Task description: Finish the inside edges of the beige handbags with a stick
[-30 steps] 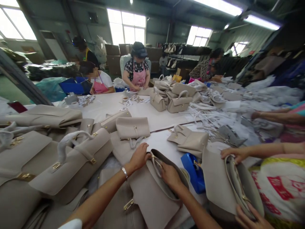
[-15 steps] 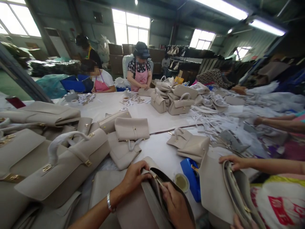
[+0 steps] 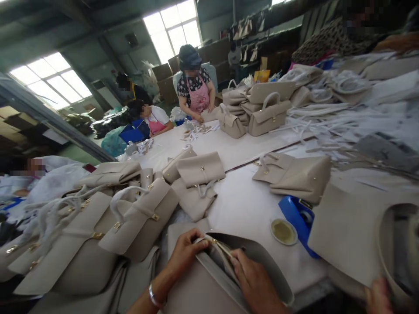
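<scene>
A beige handbag [image 3: 209, 292] lies open on the white table [image 3: 245, 205] right in front of me. My left hand [image 3: 185, 253], with a silver bracelet at the wrist, is closed on the near rim of the bag's opening. My right hand [image 3: 255, 281] pinches the bag's strap beside a small gold fitting at the opening. The inside of the bag shows dark between the two hands.
Finished beige handbags [image 3: 131, 222] pile at my left, with more handbags [image 3: 294, 174] mid-table and a stack of handbags [image 3: 258, 111] at the back. A blue tape dispenser [image 3: 299, 220] and a small round dish [image 3: 283, 231] sit to my right. A co-worker's hand [image 3: 379, 296] holds another bag at right. Several people work at the far end.
My view has tilted and swung left. The bag has come closer to me, and both hands have shifted along its opening, staying closed on the rim and strap.
</scene>
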Demonstrator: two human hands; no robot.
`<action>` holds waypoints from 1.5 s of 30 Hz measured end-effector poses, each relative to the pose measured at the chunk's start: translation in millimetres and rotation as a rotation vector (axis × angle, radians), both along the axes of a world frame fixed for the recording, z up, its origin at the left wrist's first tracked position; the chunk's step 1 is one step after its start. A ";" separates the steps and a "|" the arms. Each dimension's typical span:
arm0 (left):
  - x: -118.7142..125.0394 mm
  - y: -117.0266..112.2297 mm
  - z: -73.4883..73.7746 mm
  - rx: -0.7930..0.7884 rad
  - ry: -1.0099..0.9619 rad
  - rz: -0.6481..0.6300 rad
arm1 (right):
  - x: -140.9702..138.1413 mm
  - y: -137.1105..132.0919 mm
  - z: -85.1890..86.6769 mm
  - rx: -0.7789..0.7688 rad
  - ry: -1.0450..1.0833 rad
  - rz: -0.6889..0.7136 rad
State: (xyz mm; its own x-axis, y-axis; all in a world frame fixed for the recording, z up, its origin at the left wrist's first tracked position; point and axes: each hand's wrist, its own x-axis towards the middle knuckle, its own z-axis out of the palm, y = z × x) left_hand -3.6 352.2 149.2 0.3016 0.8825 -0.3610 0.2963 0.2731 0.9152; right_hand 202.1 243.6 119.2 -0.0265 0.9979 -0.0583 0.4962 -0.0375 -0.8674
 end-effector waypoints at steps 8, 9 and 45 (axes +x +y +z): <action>-17.0 4.1 -13.2 -0.076 -0.007 -0.014 | -11.1 13.1 6.3 -0.165 0.124 0.123; -18.1 5.2 -14.0 -0.074 -0.003 -0.017 | -13.1 13.8 6.2 -0.165 0.125 0.109; -28.4 11.7 -17.8 0.215 -0.084 -0.359 | -5.3 31.0 -44.7 0.423 -0.166 0.196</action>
State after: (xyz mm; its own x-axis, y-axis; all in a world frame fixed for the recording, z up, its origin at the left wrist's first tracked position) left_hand -32.0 363.9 131.4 0.6242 0.7684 -0.1411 0.2601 -0.0340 0.9650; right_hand 196.8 274.6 74.6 -0.2410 0.9122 0.3315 0.5916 0.4088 -0.6949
